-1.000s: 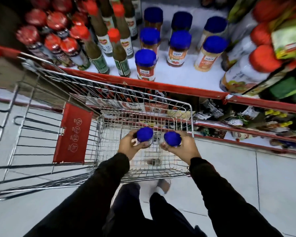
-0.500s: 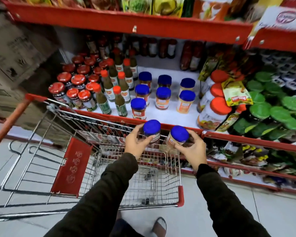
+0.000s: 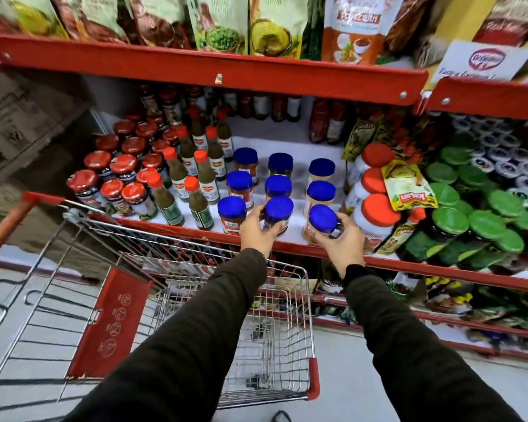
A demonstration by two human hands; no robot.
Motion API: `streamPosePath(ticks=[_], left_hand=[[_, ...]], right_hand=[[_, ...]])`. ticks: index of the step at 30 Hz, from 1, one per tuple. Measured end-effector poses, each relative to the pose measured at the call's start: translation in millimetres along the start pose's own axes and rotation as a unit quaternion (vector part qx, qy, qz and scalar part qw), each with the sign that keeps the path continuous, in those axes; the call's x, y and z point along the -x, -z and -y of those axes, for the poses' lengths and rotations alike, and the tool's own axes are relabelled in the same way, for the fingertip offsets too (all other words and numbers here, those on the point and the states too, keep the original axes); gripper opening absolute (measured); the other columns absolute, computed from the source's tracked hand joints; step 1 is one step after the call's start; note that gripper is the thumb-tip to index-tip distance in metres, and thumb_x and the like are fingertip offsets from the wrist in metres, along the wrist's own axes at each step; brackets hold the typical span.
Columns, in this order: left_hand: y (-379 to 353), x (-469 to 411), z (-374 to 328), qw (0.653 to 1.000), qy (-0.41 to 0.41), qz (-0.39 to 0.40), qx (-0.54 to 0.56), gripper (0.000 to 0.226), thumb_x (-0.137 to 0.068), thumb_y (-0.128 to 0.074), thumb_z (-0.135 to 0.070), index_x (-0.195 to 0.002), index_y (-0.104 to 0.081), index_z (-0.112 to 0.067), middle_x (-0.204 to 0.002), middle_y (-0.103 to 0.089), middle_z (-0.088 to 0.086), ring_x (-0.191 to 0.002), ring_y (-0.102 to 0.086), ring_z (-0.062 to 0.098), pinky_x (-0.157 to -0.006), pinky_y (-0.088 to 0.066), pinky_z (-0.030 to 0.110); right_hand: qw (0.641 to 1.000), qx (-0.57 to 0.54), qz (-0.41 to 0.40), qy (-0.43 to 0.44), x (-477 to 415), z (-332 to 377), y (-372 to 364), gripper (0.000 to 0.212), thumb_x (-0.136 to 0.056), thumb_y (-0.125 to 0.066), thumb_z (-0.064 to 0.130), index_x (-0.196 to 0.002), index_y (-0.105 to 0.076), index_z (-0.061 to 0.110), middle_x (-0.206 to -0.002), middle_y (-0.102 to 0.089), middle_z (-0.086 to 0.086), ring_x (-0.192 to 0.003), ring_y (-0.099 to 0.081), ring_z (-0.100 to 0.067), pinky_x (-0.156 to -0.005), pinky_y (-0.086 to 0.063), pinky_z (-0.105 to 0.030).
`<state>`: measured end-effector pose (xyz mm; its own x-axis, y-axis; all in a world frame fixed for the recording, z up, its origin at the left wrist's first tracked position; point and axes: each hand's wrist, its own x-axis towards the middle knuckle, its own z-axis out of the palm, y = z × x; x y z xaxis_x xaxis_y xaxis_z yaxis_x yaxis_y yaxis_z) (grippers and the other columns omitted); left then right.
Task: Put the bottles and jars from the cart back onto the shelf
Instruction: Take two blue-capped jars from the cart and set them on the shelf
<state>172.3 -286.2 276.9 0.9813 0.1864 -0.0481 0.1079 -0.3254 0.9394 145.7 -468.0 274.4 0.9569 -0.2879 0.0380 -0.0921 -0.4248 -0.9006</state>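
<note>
My left hand (image 3: 258,231) grips a blue-lidded jar (image 3: 278,210) at the front of the white shelf (image 3: 299,153), in the middle column of blue-lidded jars. My right hand (image 3: 342,242) grips a second blue-lidded jar (image 3: 322,219) at the front of the right column. Both jars stand upright at the shelf's red front edge (image 3: 177,229). Several more blue-lidded jars stand in rows behind and to the left. The wire cart (image 3: 287,345) is below my arms, and its basket looks nearly bare.
Red-lidded jars (image 3: 122,166) and green sauce bottles with red caps (image 3: 195,202) fill the shelf's left. Large orange-lidded jars (image 3: 378,210) and green-lidded jars (image 3: 482,220) crowd the right. An upper red shelf (image 3: 217,71) holds pouches overhead. A cardboard box (image 3: 16,123) stands left.
Both hands have lifted the two blue-lidded jars out of the cart and carried them up and forward onto the front of the shelf. My view has tilted upward.
</note>
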Motion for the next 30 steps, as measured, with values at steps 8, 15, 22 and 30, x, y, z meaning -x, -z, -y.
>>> streamPosePath(ticks=[8, 15, 22, 30], left_hand=[[-4, -4, 9, 1.0, 0.02, 0.01, 0.003, 0.059, -0.085, -0.074, -0.007, -0.139, -0.052, -0.007, -0.131, -0.065, 0.01, -0.117, -0.059, 0.017, -0.1, -0.038, 0.021], [6, 14, 6, 0.998, -0.012, 0.051, 0.019, 0.061, -0.093, -0.065, -0.014, -0.148, -0.041, -0.014, -0.145, -0.053, 0.008, -0.135, -0.05, 0.022, -0.115, -0.039, 0.037], [53, 44, 24, 0.99, -0.136, 0.025, -0.035, 0.054, -0.101, -0.047, -0.037, -0.151, -0.032, -0.026, -0.16, -0.034, -0.001, -0.149, -0.031, 0.014, -0.121, -0.031, 0.043], [145, 16, 42, 0.968, -0.183, -0.111, -0.133, 0.061, -0.102, -0.045, -0.035, -0.157, -0.021, -0.022, -0.167, -0.008, -0.009, -0.155, 0.0, 0.006, -0.126, -0.006, 0.039]], right_hand=[[0.999, 0.035, 0.024, -0.006, -8, -3, -6, 0.052, -0.083, -0.077, 0.01, -0.132, -0.059, 0.01, -0.12, -0.07, -0.01, -0.111, -0.063, -0.022, -0.092, -0.039, -0.022], [0.997, 0.071, 0.026, 0.016, 9, 11, -9, 0.081, -0.089, -0.072, 0.018, -0.156, -0.027, 0.01, -0.153, -0.044, -0.012, -0.14, -0.043, -0.025, -0.113, -0.032, -0.029], [0.974, 0.177, -0.018, 0.141, 39, 39, -49, 0.069, -0.097, -0.06, 0.033, -0.155, -0.029, 0.013, -0.168, -0.017, -0.01, -0.157, -0.013, -0.027, -0.125, -0.022, -0.046], [0.97, 0.154, 0.025, 0.188, 40, 93, -127, 0.073, -0.098, -0.053, 0.049, -0.159, -0.021, 0.025, -0.17, -0.01, 0.005, -0.155, 0.012, -0.007, -0.124, 0.009, -0.033]])
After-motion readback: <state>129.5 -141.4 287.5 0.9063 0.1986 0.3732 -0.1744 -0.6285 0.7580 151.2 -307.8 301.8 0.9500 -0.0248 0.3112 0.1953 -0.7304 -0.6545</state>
